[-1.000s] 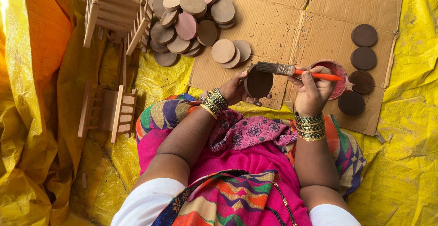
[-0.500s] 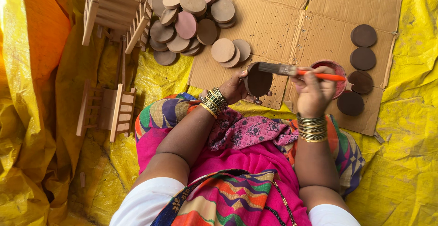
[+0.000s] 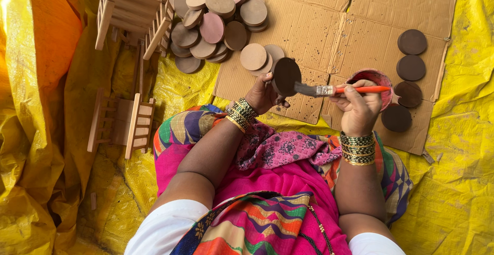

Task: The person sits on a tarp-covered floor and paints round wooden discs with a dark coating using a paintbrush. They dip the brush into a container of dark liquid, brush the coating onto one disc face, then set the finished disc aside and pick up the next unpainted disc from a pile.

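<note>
Head view: a big yellow sheet [image 3: 453,203] covers the floor. On it lies flat brown cardboard [image 3: 329,23]. At the top left stands a small wooden chair [image 3: 131,8], and a second chair [image 3: 121,124] lies lower down on the left. Beside the top chair is a pile of plain round discs [image 3: 213,21], some tan and some pinkish, heaped on each other. Two more plain discs [image 3: 260,57] lie just below the pile on the cardboard. On the right side of the cardboard four dark discs [image 3: 409,67] lie in a row from top to bottom, close together.

The left hand [image 3: 262,95] is closed around the edge of one dark disc [image 3: 286,76] and holds it up, tilted, above the cardboard. The right hand [image 3: 357,106] is closed tight on the orange handle of a brush [image 3: 334,90]. The brush hairs touch the held disc. Just behind the right hand sits a small pink bowl [image 3: 373,76], partly hidden by the fingers. Both wrists wear bangles [image 3: 357,148].
</note>
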